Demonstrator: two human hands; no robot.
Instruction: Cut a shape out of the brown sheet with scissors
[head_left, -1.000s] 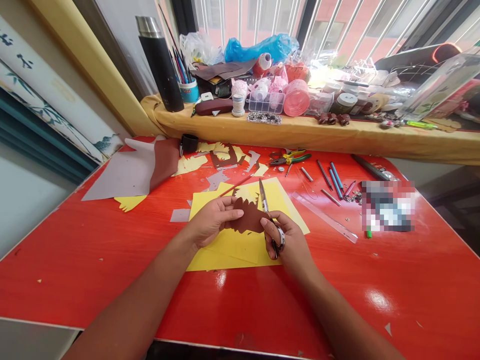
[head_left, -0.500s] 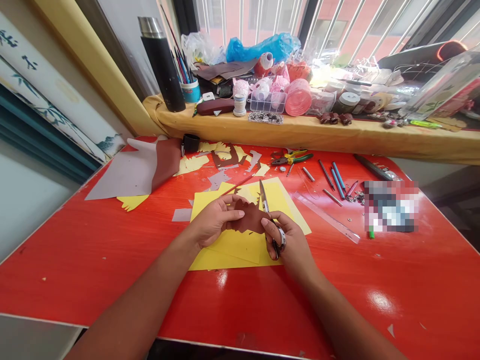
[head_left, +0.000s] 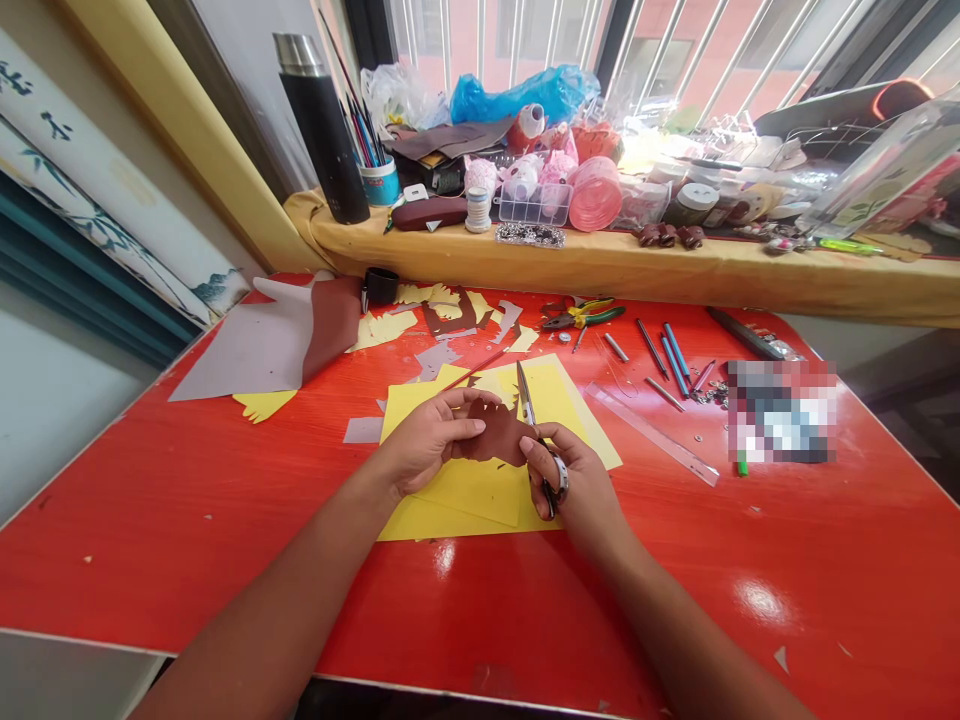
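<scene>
Head view: cutting in hand, with a jagged brown cutout (head_left: 499,440) pinched in the left hand (head_left: 431,437) at its left end, and scissors (head_left: 527,405) gripped in the right hand (head_left: 576,482), blades pointing away and up against the cutout's right part. Hands apart, the cutout bridging the gap between them. Cutout just above a yellow sheet (head_left: 480,497) on a red table (head_left: 187,540), long axis running roughly left to right, toothed edge uppermost. Exact bite of the blades too hidden to tell. Next cut calling for a steady pinch and the blades fed along the marked edge.
</scene>
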